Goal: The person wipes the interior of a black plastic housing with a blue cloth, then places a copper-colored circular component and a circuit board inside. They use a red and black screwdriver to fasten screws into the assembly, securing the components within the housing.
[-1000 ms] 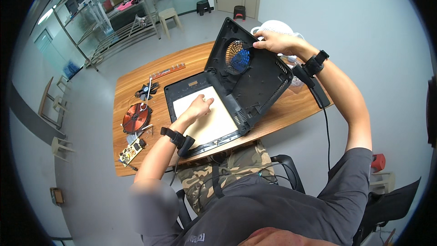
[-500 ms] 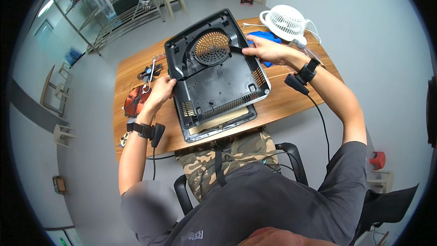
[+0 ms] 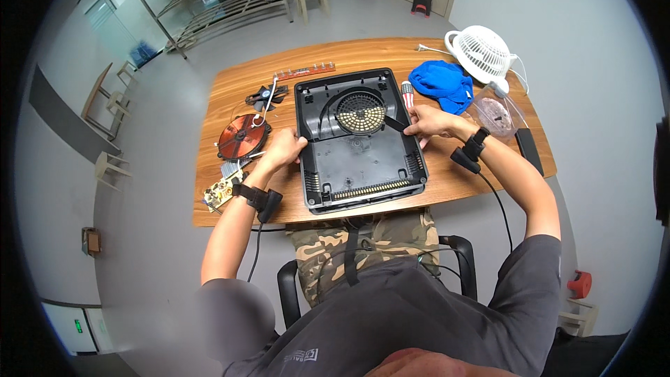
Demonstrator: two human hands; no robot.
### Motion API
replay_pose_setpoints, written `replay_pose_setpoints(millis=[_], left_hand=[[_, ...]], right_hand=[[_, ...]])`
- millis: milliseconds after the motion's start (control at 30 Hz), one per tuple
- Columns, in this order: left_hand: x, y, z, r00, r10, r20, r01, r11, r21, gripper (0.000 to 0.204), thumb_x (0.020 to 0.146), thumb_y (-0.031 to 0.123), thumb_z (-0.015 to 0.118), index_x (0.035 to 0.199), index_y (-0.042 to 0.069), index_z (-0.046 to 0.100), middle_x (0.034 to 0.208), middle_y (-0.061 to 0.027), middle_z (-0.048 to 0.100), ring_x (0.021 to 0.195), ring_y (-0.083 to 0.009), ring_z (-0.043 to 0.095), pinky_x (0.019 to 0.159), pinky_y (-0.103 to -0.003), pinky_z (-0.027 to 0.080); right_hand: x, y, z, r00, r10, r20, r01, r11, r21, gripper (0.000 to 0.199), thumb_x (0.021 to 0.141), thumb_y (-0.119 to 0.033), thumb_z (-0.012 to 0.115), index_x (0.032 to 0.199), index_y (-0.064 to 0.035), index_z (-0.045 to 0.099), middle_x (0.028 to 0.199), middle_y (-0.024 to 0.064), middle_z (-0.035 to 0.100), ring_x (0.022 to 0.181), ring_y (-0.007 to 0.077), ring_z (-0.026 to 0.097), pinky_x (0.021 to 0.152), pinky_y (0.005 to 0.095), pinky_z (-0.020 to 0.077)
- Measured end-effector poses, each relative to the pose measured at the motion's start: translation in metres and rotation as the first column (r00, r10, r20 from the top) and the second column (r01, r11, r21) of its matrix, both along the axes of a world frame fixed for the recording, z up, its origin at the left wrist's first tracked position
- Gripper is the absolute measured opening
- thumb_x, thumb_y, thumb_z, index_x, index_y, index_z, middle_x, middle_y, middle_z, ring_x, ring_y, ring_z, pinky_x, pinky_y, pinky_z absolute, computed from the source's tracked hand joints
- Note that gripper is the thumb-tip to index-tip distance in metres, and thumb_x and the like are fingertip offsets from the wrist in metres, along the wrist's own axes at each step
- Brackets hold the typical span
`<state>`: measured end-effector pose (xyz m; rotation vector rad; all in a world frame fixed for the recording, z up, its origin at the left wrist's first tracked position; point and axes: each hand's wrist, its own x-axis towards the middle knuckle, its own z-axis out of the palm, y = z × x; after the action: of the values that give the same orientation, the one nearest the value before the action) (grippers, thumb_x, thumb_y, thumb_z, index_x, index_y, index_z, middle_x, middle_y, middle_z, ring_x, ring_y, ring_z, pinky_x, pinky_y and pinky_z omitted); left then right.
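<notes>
A black plastic appliance housing (image 3: 349, 164), open side up with a round vent grille in it, rests over a second black-rimmed panel (image 3: 322, 211) at the table's near edge. My left hand (image 3: 285, 148) is closed on the housing's left edge. On the right edge my right hand (image 3: 434, 124) is closed, its thumb on top and fingers partly hidden beside the wall. A flat black strip (image 3: 396, 123) runs from under that thumb to the grille; whether it is loose or part of the housing I cannot tell. Beside this hand lies a screwdriver with a red-and-white handle (image 3: 408, 99).
Left on the table (image 3: 223, 101) lie a copper coil (image 3: 241, 141), a small black fan (image 3: 268, 95), a red strip board (image 3: 305, 71) and a circuit board (image 3: 221, 192). To the right are blue cloth (image 3: 441, 85), a white fan-like appliance (image 3: 481, 54), a clear container (image 3: 494, 115) and a dark slab (image 3: 529, 152).
The housing, raised and tilted before, has come down and lies nearly level over the panel. Both hands moved with it and still grip its sides. My view has shifted too.
</notes>
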<state>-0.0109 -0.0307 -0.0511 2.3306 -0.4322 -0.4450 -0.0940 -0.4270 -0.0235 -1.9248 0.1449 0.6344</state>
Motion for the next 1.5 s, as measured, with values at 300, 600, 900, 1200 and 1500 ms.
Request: replay_pose_setpoints(millis=[300, 600, 900, 1200, 1500], left_hand=[[-0.02, 0.003, 0.02, 0.999, -0.041, -0.002, 0.041, 0.998, 0.037, 0.028, 0.095, 0.018, 0.054, 0.095, -0.008, 0.064, 0.065, -0.0152, 0.069, 0.056, -0.0217, 0.072, 0.057, -0.037, 0.058], [-0.012, 0.004, -0.02, 0.983, -0.127, 0.13, 0.092, 0.966, 0.243, 0.042, 0.1, 0.028, 0.045, 0.113, -0.011, 0.054, 0.101, -0.0374, 0.067, 0.102, -0.0527, 0.064, 0.092, -0.059, 0.048], [-0.02, 0.006, -0.014, 0.981, -0.13, 0.146, 0.088, 0.96, 0.266, 0.042, 0.102, 0.029, 0.044, 0.103, -0.012, 0.052, 0.093, -0.0382, 0.067, 0.095, -0.0537, 0.065, 0.083, -0.057, 0.051], [0.009, 0.017, -0.037, 0.905, -0.346, 0.248, 0.239, 0.895, 0.377, 0.052, 0.105, 0.036, 0.043, 0.104, -0.014, 0.058, 0.09, -0.0341, 0.069, 0.09, -0.0505, 0.068, 0.077, -0.053, 0.054], [-0.016, 0.114, 0.073, 0.983, -0.134, 0.125, 0.112, 0.979, 0.171, 0.05, 0.102, 0.045, 0.06, 0.119, -0.002, 0.065, 0.099, -0.0166, 0.073, 0.093, -0.0256, 0.071, 0.085, -0.038, 0.054]], right_hand=[[-0.004, -0.004, -0.015, 0.996, 0.07, 0.051, -0.072, 0.997, 0.019, 0.028, 0.097, -0.008, 0.068, 0.119, 0.005, 0.056, 0.091, 0.0043, 0.055, 0.073, 0.0134, 0.065, 0.054, 0.0245, 0.0626], [-0.005, -0.005, -0.002, 0.982, 0.159, -0.098, -0.169, 0.98, -0.102, 0.029, 0.105, -0.02, 0.057, 0.11, 0.0079, 0.056, 0.093, 0.0148, 0.069, 0.069, 0.0197, 0.072, 0.052, 0.0279, 0.0627], [-0.017, 0.012, 0.0, 0.973, 0.197, -0.119, -0.224, 0.929, -0.295, 0.039, 0.112, -0.028, 0.039, 0.112, 0.0097, 0.048, 0.09, 0.0158, 0.067, 0.063, 0.0206, 0.07, 0.05, 0.0312, 0.0617], [-0.011, 0.014, -0.001, 0.975, 0.186, -0.122, -0.21, 0.95, -0.229, 0.045, 0.112, -0.035, 0.038, 0.127, 0.0057, 0.046, 0.105, 0.0177, 0.068, 0.07, 0.0229, 0.073, 0.054, 0.0325, 0.0641], [0.019, 0.029, 0.119, 0.866, 0.493, 0.087, -0.32, 0.678, -0.661, 0.051, 0.104, -0.048, 0.057, 0.113, 0.002, 0.067, 0.089, 0.0144, 0.074, 0.076, 0.0263, 0.075, 0.062, 0.0381, 0.0608]])
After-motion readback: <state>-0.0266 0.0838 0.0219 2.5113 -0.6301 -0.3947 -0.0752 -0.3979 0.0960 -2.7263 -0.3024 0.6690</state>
